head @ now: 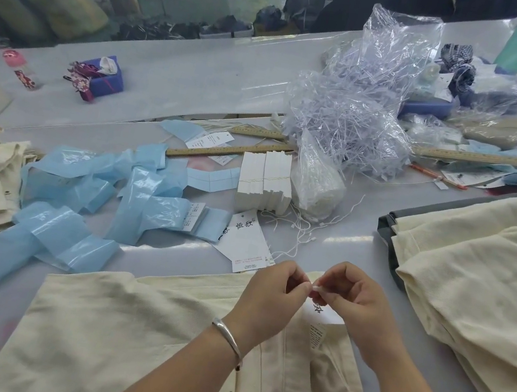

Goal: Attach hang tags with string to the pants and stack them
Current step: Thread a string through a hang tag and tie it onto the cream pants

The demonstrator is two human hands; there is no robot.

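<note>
- The cream pants (130,327) lie flat on the table (173,82), long axis running left to right, waistband toward my hands.
- My left hand (273,292) and right hand (356,297), fingers curled, pinch the small white string clasp (315,287) just above the waistband.
- The hang tag (325,311) rests on the pants under my right hand.
- Both forearms angle inward, meeting over the pants.

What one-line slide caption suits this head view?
Both hands, left hand and right hand, pinch a string fastener over cream pants, hang tag beneath.

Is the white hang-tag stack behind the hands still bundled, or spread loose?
Bundled: the hang-tag stack stands as one tight block with a thin string around its middle. Two loose tags lie before it.
</note>
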